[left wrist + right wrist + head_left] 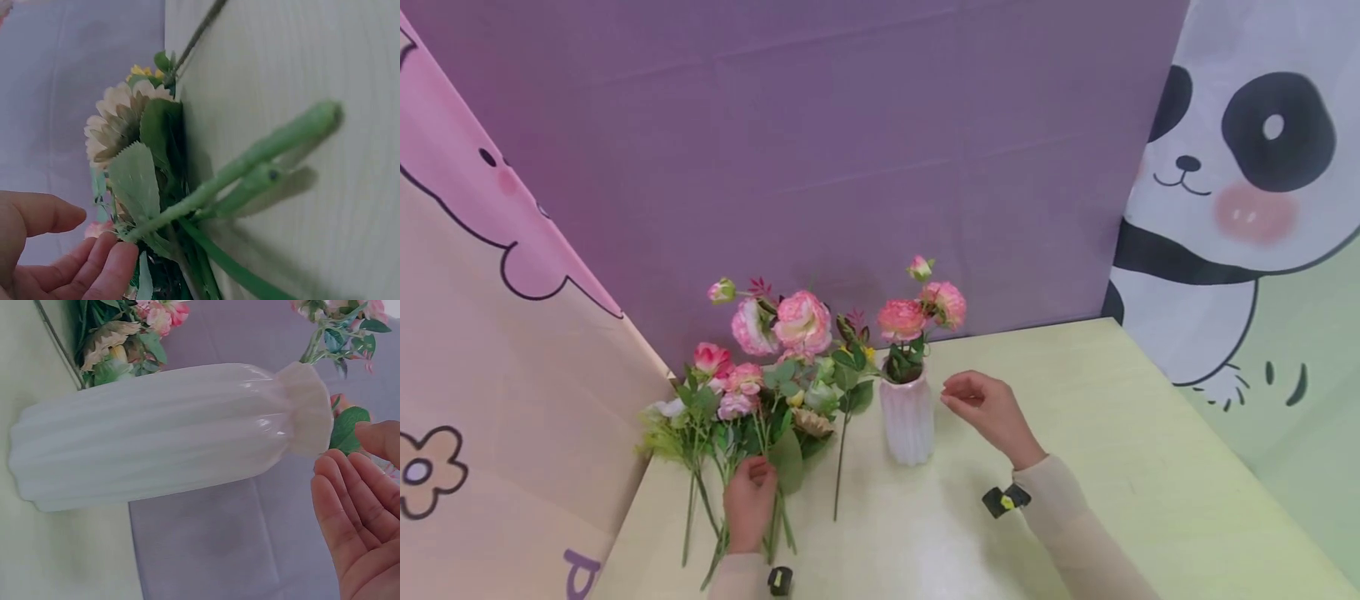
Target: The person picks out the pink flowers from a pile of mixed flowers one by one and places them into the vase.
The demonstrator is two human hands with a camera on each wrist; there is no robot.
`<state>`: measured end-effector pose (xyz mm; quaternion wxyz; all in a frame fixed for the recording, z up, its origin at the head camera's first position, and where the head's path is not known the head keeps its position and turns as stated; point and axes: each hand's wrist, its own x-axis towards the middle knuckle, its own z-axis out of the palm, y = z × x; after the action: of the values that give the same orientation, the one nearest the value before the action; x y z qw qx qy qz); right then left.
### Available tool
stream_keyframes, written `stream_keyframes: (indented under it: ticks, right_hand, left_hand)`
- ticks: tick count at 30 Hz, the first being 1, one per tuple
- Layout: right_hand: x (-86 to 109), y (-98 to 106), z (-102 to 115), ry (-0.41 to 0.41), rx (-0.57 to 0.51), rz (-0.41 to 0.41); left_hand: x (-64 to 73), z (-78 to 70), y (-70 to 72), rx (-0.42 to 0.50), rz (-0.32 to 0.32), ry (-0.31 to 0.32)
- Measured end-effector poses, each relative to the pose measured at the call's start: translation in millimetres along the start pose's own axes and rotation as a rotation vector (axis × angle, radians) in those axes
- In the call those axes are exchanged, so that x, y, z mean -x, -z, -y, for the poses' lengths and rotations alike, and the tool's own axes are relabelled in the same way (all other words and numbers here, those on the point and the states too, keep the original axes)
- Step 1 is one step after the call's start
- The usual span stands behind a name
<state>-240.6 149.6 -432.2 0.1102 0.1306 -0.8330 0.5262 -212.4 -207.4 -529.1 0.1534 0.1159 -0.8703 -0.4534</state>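
Observation:
A pleated white vase (908, 421) stands upright with pink artificial flowers (917, 317) in its mouth. To its right is my right hand (992, 412), apart from the vase, fingers loosely bent. The right wrist view shows that hand (369, 519) near the vase's rim (312, 409), with nothing held. My left hand (751, 500) is low among the stems of a heap of artificial flowers (745, 400). Seen from the left wrist, thumb and fingers (112, 269) stand apart; the fingertips are beside a thick green stem (250, 156), and whether they touch it is unclear.
A single dark stem (840, 467) lies between heap and vase. A beige flower (119, 122) shows among leaves in the left wrist view. Behind the pale table (1075, 433) hangs a purple backdrop (850, 150); a panda-print panel (1225, 250) stands right.

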Motion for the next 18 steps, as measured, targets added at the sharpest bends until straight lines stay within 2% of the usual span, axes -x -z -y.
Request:
stream_keyframes:
  ticks: [4,8,14,18]
  right_hand:
    - [7.2,-1,-7,-0.04,-0.018,-0.003]
    - [14.3,-2,-15,-0.065,-0.018,-0.006]
    - [21.4,-5,-27,-0.097,-0.021,-0.013]
    - [24.3,-8,-32,-0.093,-0.034,-0.019]
  left_hand:
    - [-3.9,2.0,0.2,-0.059,-0.008,-0.001]
    - [-6.8,3.1,1.1,-0.124,0.011,0.021]
    - [-10.3,7.4,-0.2,-0.118,0.068,0.045]
    - [-14.3,16.3,-4.7,-0.115,0.066,0.063]
